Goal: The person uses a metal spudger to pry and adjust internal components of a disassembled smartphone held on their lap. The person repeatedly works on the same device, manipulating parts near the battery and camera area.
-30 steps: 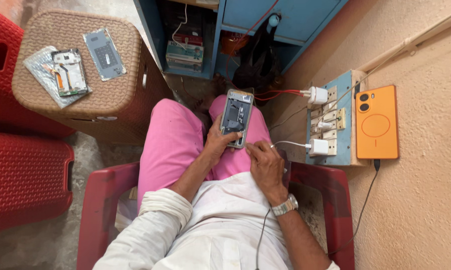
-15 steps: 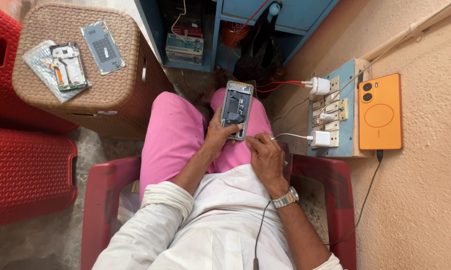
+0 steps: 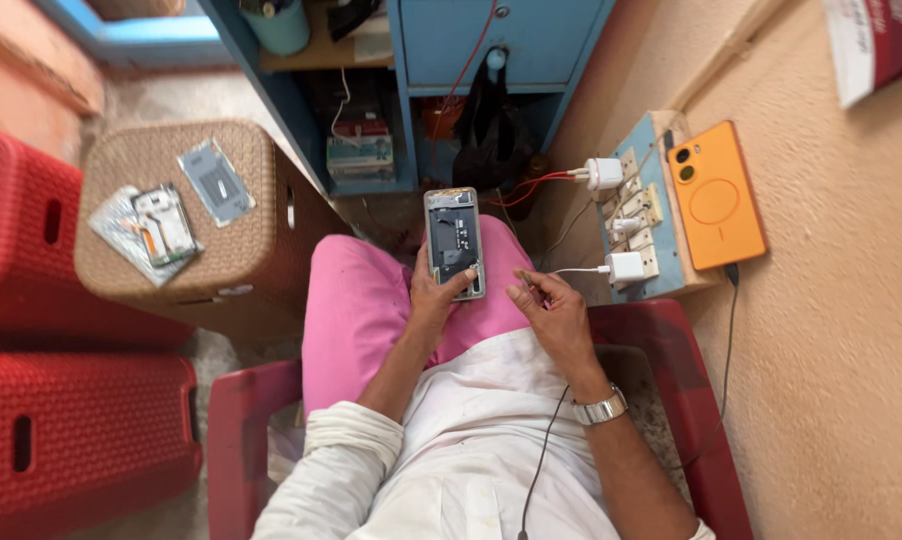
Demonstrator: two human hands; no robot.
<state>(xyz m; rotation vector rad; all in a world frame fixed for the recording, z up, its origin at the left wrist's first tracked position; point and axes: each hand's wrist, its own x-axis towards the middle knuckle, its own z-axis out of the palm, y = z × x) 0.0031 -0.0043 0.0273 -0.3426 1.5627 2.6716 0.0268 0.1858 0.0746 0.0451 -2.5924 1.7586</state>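
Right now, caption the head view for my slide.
Left hand holds an opened phone over pink-trousered knees; right hand pinches something small beside it.

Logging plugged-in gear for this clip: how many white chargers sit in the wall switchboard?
2: an upper charger near the switchboard's top, and a lower charger near its bottom edge. A smaller white plug between them is unclear.

Soft, even daylight filled the scene, bright without harsh glare. The wall [image 3: 851, 330] looked evenly lit and warm. Shadows were faint, deepest inside the cabinet [image 3: 451, 120] and under the stool [image 3: 181, 215]. The centre was sharp; straight edges bowed towards the corners, and fine detail softened there.
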